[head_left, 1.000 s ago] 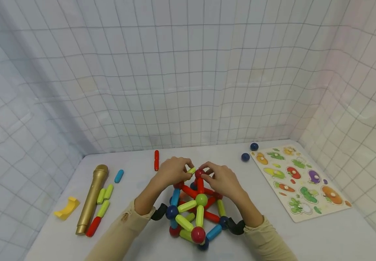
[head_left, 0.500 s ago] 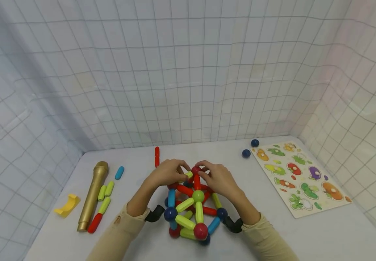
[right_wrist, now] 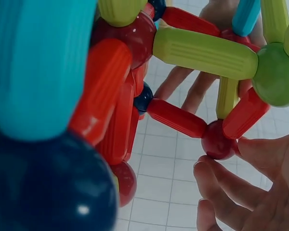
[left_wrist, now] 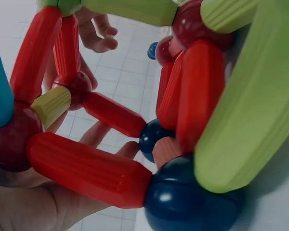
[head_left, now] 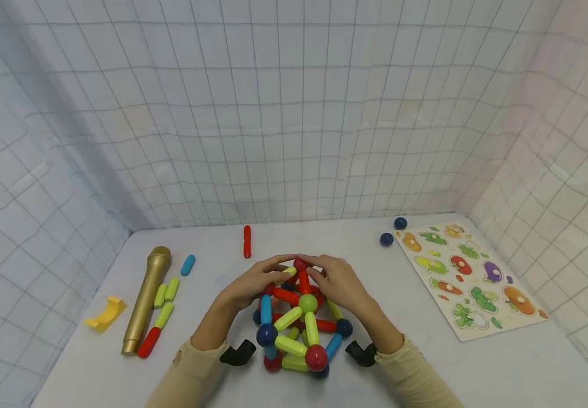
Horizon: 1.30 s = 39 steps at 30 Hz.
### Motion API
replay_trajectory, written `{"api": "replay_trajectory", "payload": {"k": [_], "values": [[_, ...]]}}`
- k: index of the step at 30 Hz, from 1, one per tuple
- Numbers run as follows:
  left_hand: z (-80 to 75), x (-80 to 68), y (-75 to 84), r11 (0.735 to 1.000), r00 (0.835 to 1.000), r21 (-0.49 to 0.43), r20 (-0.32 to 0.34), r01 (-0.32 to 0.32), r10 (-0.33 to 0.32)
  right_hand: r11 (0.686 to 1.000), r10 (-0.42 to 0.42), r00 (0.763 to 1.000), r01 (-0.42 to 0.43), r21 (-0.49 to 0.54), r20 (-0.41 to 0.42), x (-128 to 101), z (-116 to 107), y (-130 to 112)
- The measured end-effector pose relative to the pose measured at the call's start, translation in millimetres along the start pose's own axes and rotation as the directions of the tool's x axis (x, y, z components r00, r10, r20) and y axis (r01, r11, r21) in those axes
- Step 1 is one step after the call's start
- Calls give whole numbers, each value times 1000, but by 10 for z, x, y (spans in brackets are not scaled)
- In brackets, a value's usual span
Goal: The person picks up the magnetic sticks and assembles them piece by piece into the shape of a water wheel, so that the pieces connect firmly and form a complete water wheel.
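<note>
A magnetic rod-and-ball frame point(head_left: 308, 303) stands on the table between my hands, built of red, blue and light green rods joined by balls. My left hand point(head_left: 245, 286) pinches a short light green rod point(head_left: 288, 272) near the top, its index finger stretched over it. That rod point(left_wrist: 52, 106) spans two red balls in the left wrist view. My right hand point(head_left: 342, 281) holds the top red ball point(head_left: 300, 264) between thumb and fingertips; the right wrist view shows the fingertips against this ball point(right_wrist: 218, 140). Part of the left fingers hides behind the frame.
At left lie a gold toy microphone point(head_left: 146, 303), a yellow curved piece point(head_left: 107, 315), a blue rod point(head_left: 188, 264) and several light green and red rods. Red rods point(head_left: 247, 242) lie behind the frame. Two dark blue balls point(head_left: 387, 239) sit beside a vegetable puzzle board point(head_left: 469, 277) at right.
The light green rod's right end has come to meet the top red ball. My left index finger has straightened over it toward the right hand, and the two hands' fingertips now meet.
</note>
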State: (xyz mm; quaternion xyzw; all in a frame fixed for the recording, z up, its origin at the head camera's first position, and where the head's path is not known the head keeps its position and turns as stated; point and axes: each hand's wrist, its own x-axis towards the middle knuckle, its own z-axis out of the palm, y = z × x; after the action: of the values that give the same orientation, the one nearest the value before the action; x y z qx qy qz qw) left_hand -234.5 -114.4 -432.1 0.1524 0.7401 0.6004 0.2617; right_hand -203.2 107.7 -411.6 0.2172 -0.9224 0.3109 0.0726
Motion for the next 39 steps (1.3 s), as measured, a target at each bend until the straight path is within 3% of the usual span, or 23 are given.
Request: {"api": "replay_trajectory", "payload": {"k": [4, 11, 18, 22, 26, 28, 30, 32, 35, 37, 39], "values": [[14, -32, -28, 994, 999, -103, -37, -26, 22, 1000, -18, 1000, 18, -22, -5, 19, 29, -26], [87, -114, -116, 984, 986, -139, -139, -114, 95, 997, -50, 998, 52, -65, 28, 38, 50, -89], [59, -172, -179, 972, 979, -137, -102, -191, 178, 996, -52, 995, 58, -70, 81, 46, 46, -118], [9, -207, -184, 980, 987, -124, -46, -158, 153, 997, 2, 991, 8, -73, 136, -8, 25, -126], [-51, -174, -165, 993, 998, -98, -9, -62, 61, 978, 154, 982, -136, -155, 106, -234, -52, -79], [-86, -125, -132, 999, 1000, -45, -1, -17, 17, 955, 259, 962, -242, -171, 82, -387, -104, -20], [-125, -73, -80, 999, 1000, 24, 7, 22, -22, 926, 363, 926, -346, -150, 105, -538, -140, 53], [-165, -38, -23, 994, 998, 86, 6, 61, -61, 892, 451, 874, -436, -118, 179, -665, -144, 126], [-182, -2, 29, 981, 990, 127, -9, 144, -144, 855, 507, 805, -513, -67, 307, -796, -100, 217], [-170, 14, 34, 976, 985, 132, -12, 170, -170, 849, 501, 790, -527, -26, 353, -818, -66, 258], [-145, 38, 22, 980, 989, 139, 3, 144, -146, 848, 489, 791, -530, 11, 368, -782, -53, 293]]}}
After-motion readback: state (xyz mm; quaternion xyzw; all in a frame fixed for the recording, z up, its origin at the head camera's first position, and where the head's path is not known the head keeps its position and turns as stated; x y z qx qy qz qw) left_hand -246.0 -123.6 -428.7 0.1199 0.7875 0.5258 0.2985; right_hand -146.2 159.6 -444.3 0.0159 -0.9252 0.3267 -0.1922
